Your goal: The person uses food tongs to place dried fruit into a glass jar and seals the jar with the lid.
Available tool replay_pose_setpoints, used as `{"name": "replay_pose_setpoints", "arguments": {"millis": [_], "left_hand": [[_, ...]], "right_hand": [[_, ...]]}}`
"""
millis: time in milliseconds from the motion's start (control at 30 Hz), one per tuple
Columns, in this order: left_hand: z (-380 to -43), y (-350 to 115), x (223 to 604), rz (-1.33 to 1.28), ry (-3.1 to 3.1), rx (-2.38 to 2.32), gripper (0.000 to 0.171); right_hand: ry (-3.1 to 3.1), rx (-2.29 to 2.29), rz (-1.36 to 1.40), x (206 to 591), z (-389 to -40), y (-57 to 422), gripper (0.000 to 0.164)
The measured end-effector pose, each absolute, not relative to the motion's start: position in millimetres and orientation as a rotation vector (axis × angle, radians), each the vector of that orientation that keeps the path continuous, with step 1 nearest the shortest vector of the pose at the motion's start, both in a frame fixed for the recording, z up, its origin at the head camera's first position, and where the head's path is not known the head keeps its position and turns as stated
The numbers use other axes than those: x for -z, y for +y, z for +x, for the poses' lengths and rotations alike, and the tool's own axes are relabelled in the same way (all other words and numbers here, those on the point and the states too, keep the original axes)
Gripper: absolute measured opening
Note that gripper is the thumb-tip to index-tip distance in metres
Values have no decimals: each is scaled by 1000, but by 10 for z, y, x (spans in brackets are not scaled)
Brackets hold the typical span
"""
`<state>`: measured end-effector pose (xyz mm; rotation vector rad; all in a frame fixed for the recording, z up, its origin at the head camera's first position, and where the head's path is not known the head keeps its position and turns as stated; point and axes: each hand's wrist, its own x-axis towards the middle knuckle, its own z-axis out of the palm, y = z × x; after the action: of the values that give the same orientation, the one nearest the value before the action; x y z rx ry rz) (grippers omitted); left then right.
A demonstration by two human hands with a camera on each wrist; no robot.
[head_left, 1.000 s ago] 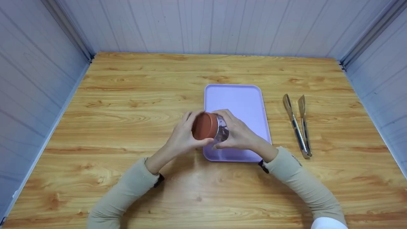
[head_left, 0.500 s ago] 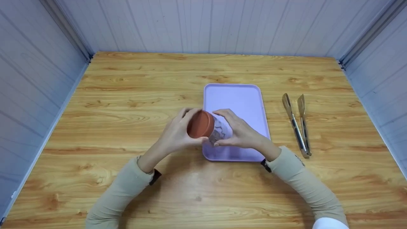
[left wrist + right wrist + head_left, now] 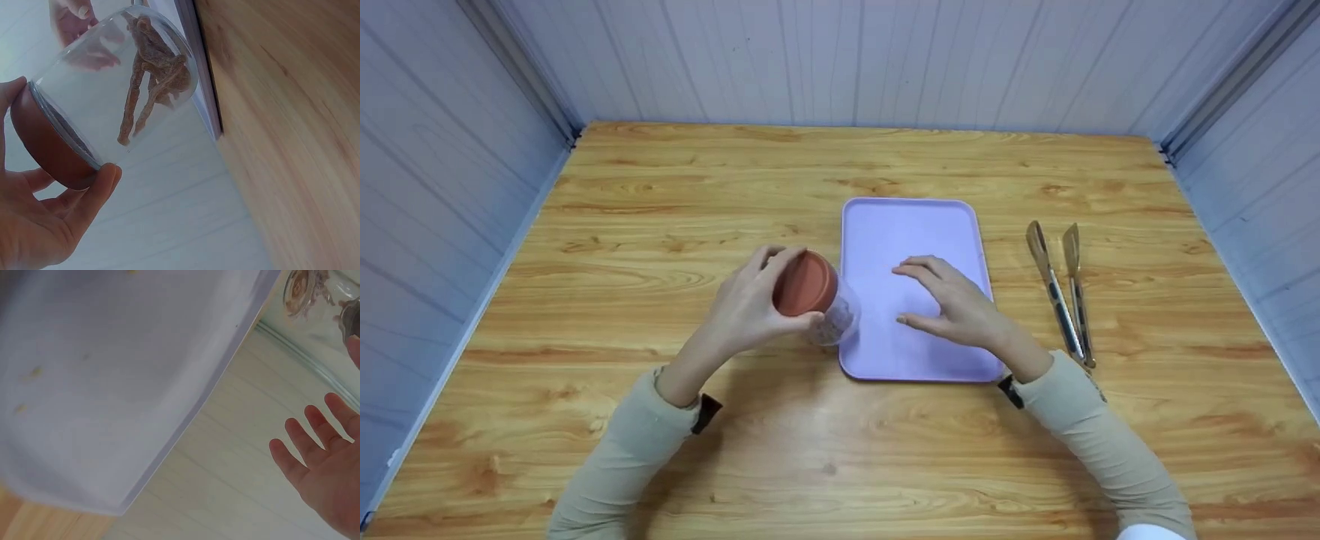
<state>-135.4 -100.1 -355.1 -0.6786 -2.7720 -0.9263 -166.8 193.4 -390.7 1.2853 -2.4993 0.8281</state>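
My left hand (image 3: 746, 307) grips the reddish-brown lid (image 3: 804, 283) of a clear jar (image 3: 840, 319), thumb on one side and fingers on the other. The jar is tilted and overlaps the left edge of the purple tray (image 3: 915, 360) in the head view. Inside it, brown, dried, twig-like pieces (image 3: 160, 67) lie toward the bottom, as the left wrist view shows. Over the tray, my right hand (image 3: 960, 304) is apart from the jar, its fingers spread and holding nothing. In the right wrist view its fingers (image 3: 309, 444) are spread.
A pair of metal tongs (image 3: 1061, 300) with dark grips lies right of the tray. The wood-grain table (image 3: 660, 225) extends around, with pale panel walls (image 3: 825, 60) at the back and sides. Small yellowish specks (image 3: 36, 372) dot the tray.
My right hand has let go of the jar and drawn back to the right. My left hand has carried the jar leftward by its lid.
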Motion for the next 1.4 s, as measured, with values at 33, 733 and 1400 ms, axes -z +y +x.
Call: {"name": "replay_pose_setpoints", "arguments": {"millis": [33, 733, 1400], "left_hand": [[-1356, -1017, 3549, -673, -2772, 922, 80], [-1540, -1158, 3632, -559, -2767, 725, 82], [-1679, -1166, 3684, -553, -2785, 636, 81]], "right_hand": [[-2507, -813, 1264, 3915, -1667, 1968, 57], [-2623, -744, 965, 4048, -1633, 2548, 56], [-2630, -614, 731, 4004, -1567, 3036, 54]]}}
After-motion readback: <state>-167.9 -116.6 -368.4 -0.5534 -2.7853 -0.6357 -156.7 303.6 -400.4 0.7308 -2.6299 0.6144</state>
